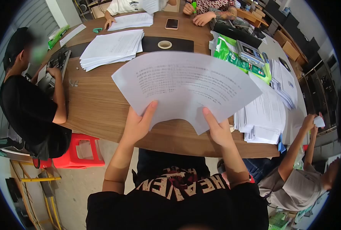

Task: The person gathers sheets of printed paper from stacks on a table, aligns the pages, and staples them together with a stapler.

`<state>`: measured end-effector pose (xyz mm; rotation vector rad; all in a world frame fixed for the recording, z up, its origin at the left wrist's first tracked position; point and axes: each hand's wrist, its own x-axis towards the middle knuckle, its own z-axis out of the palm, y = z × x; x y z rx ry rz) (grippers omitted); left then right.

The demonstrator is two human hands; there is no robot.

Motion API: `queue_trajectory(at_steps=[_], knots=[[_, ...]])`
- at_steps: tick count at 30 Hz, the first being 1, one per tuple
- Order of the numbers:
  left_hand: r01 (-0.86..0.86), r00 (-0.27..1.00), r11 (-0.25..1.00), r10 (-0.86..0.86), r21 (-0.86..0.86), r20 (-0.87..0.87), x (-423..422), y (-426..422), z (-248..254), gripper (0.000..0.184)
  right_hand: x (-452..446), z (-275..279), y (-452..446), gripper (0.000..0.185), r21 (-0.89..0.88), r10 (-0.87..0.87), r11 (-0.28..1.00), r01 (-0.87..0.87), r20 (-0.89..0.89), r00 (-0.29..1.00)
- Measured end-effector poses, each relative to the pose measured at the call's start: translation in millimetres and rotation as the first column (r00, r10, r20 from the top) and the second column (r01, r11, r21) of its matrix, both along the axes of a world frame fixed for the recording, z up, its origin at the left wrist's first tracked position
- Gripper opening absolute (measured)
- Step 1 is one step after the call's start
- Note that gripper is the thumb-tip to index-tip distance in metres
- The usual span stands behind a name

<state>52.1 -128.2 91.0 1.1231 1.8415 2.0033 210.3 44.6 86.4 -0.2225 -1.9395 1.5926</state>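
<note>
A wide printed sheet (185, 82) is held up over the table's front edge, bowed between both my hands; whether it is one sheet or more I cannot tell. My left hand (139, 120) grips its lower left part with the thumb on the near face. On the lower right part, my right hand (217, 126) holds it the same way, fingers hidden behind. Beyond it to the left lies a stack of papers (111, 50). To the right of the sheet is another stack of printed papers (264, 111).
The wooden table (90, 99) bears a tape roll (164, 45), a phone (172, 24) and a green package (231, 53). One person works at the left, others sit across, another is at the right. A red stool (78, 153) stands below left.
</note>
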Motion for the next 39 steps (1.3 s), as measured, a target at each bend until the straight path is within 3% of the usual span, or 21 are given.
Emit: queue_trajectory(at_steps=[2, 4, 6, 10, 12, 15, 17, 18, 19, 21, 22, 23, 25, 27, 29, 32, 35, 36, 39], knots=[[0.008, 0.997, 1.000, -0.007, 0.007, -0.077, -1.3, -1.3, 0.8, 0.025, 0.2, 2.3, 1.2, 0.032, 0.029, 0.027, 0.999, -0.027, 0.004, 1.000], [0.009, 1.000, 1.000, -0.009, -0.024, -0.022, -2.1, -2.5, 5.1, 0.026, 3.0, 5.3, 2.6, 0.032, 0.054, 0.055, 0.997, -0.056, 0.018, 0.998], [0.019, 1.000, 0.999, -0.018, -0.048, 0.025, -4.5, -3.2, 10.8, 0.026, 3.7, 10.2, 6.6, 0.032, -0.080, 0.091, 0.994, -0.081, 0.130, 0.987], [0.118, 0.979, 0.992, -0.110, -0.039, 0.171, -15.2, -11.5, 16.5, 0.027, 7.9, 20.4, 17.1, 0.036, -0.204, 0.227, 0.958, -0.203, 0.097, 0.969], [0.163, 0.959, 0.986, -0.155, -0.015, 0.237, -21.6, -16.8, 18.3, 0.028, 12.1, 18.5, 29.3, 0.048, 0.012, 0.403, 0.913, -0.409, 0.151, 0.903], [0.172, 0.968, 0.978, -0.145, -0.118, 0.204, -33.3, -32.0, 28.5, 0.025, 16.4, 14.4, 31.9, 0.062, 0.056, 0.321, 0.944, -0.326, 0.079, 0.944], [-0.016, 0.999, 0.882, -0.003, -0.471, -0.039, -49.9, -53.6, 48.3, 0.023, 6.2, 21.7, 25.3, 0.067, -0.201, 0.186, 0.947, -0.251, -0.295, 0.937], [-0.189, 0.980, 0.824, 0.120, -0.534, -0.161, -53.4, -67.2, 66.0, 0.021, 3.0, 35.3, 29.1, 0.050, -0.054, 0.031, 0.997, -0.048, -0.276, 0.961], [-0.356, 0.931, 0.738, 0.227, -0.573, -0.286, -51.7, -77.2, 85.8, 0.020, 6.3, 37.9, 34.2, 0.050, -0.055, 0.024, 0.998, -0.040, -0.270, 0.963], [-0.583, 0.681, 0.791, 0.351, -0.186, -0.642, -38.1, -80.0, 108.8, 0.027, 17.2, 37.2, 43.2, 0.033, -0.067, -0.042, 0.997, 0.027, -0.232, 0.972], [-0.634, 0.533, 0.767, 0.334, -0.104, -0.778, -31.0, -73.8, 109.3, 0.034, 15.8, 40.2, 36.1, 0.030, -0.072, 0.083, 0.993, -0.098, -0.187, 0.979], [-0.663, 0.363, 0.748, 0.304, -0.015, -0.881, -21.3, -64.3, 108.0, 0.042, 9.3, 36.7, 31.7, 0.039, -0.119, 0.232, 0.960, -0.253, -0.161, 0.959], [-0.657, 0.225, 0.742, 0.026, -0.132, -0.974, -11.1, -53.9, 76.8, 0.043, -10.6, 28.5, 7.4, 0.048, -0.380, 0.355, 0.826, -0.416, -0.222, 0.908], [-0.568, 0.313, 0.778, -0.099, -0.270, -0.945, -6.2, -44.6, 24.7, 0.043, -12.8, 11.5, -4.1, 0.047, -0.565, 0.360, 0.715, -0.412, -0.208, 0.909], [-0.532, 0.385, 0.757, -0.183, -0.379, -0.905, 6.4, -43.4, -19.9, 0.045, -7.8, -7.1, -10.0, 0.040, -0.490, 0.377, 0.826, -0.279, 0.112, 0.919], [-0.407, 0.591, 0.678, -0.316, -0.612, -0.742, 24.2, -48.5, -68.2, 0.055, 2.9, -42.4, -11.2, 0.030, -0.465, 0.321, 0.870, -0.164, 0.282, 0.904], [-0.358, 0.641, 0.603, -0.396, -0.713, -0.657, 41.3, -47.0, -56.7, 0.062, 14.6, -50.8, -11.6, 0.025, -0.400, 0.252, 0.913, -0.078, 0.404, 0.879], [-0.224, 0.734, 0.586, -0.424, -0.779, -0.530, 39.7, -50.2, -46.2, 0.067, 18.5, -50.3, -10.6, 0.026, -0.375, 0.226, 0.926, -0.052, 0.437, 0.870], [-0.076, 0.701, 0.628, -0.519, -0.775, -0.489, 21.9, -47.7, -7.4, 0.061, 29.3, -48.9, -7.7, 0.027, -0.285, 0.178, 0.957, -0.049, 0.450, 0.875]])
